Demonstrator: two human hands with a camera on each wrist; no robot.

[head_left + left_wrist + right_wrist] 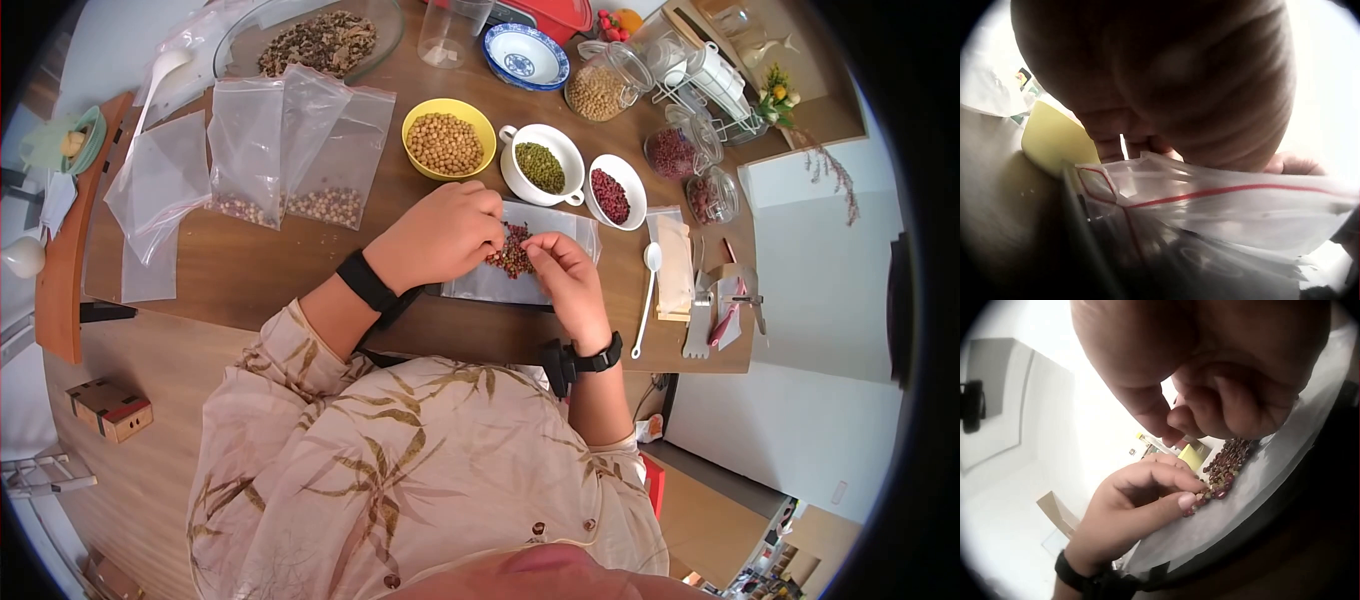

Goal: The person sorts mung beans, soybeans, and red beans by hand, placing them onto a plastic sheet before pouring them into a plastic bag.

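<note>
A small heap of mixed red, green and tan beans (515, 256) lies on a clear zip bag (490, 288) in front of the person. From the left, the left hand (445, 235) reaches in; in the right wrist view, thumb and forefinger of this left hand (1141, 503) pinch at beans on the heap's edge. The right hand (570, 275) bends over the heap's right side, its thumb and forefinger tips close together. In the right wrist view the right hand's fingers (1235, 406) are curled; I cannot tell whether a bean is between them. The bag's red seal line (1210, 192) shows under the left hand.
Behind the heap stand a yellow bowl of chickpeas (445, 145), a white bowl of green beans (540, 167) and a white bowl of red beans (611, 196). Zip bags (325, 205) with beans lie left. At right are a white spoon (652, 260) and glass jars (672, 152).
</note>
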